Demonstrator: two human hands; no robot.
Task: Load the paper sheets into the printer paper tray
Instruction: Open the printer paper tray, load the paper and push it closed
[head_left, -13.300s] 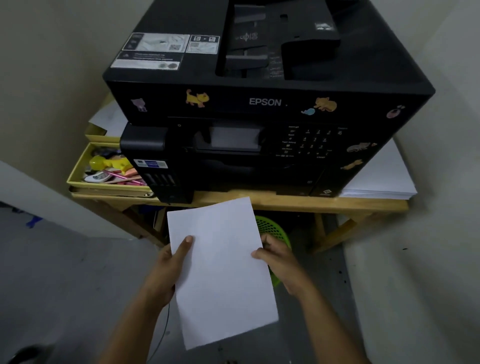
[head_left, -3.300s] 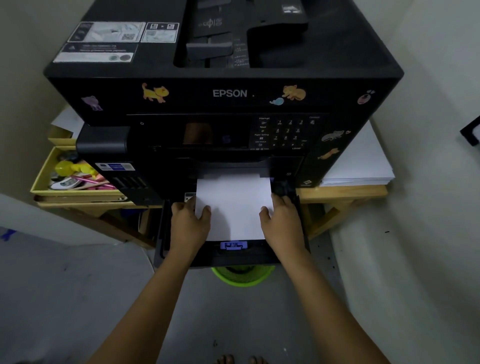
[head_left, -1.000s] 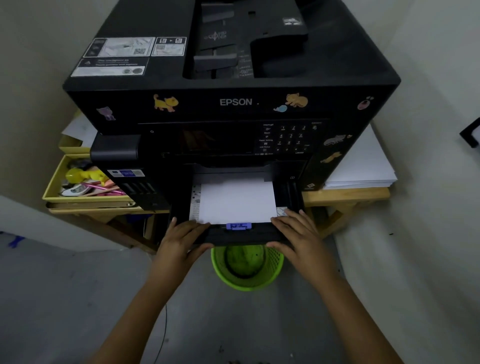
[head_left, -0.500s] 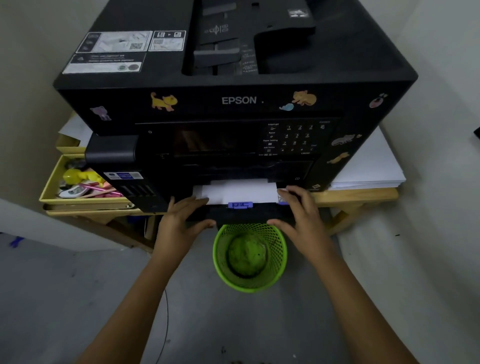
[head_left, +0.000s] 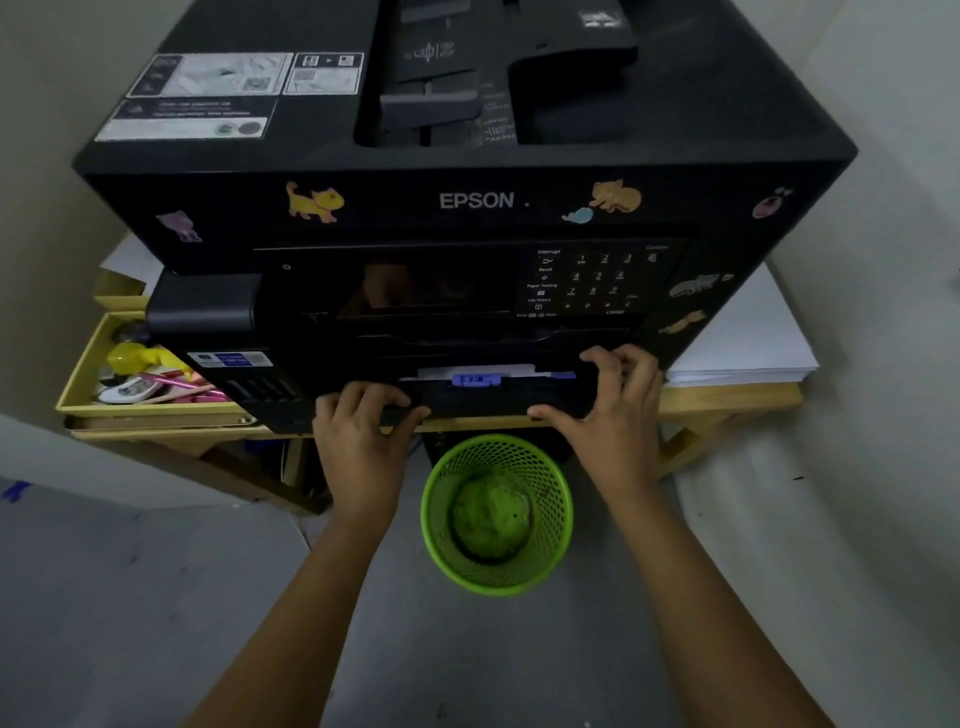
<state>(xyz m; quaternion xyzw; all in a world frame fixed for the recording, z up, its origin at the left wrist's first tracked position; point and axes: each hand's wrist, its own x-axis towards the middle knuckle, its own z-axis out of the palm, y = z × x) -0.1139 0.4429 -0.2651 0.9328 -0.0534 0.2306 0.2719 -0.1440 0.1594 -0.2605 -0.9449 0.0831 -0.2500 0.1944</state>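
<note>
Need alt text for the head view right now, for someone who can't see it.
Both hands, left hand and right hand, grip the front of the paper tray, almost fully inside the black printer; a sliver of paper sheets shows. A green basket stands below.

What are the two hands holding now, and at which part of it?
Both hold the black plastic paper tray by its front edge: the left hand near its left end, the right hand near its right end.
</note>
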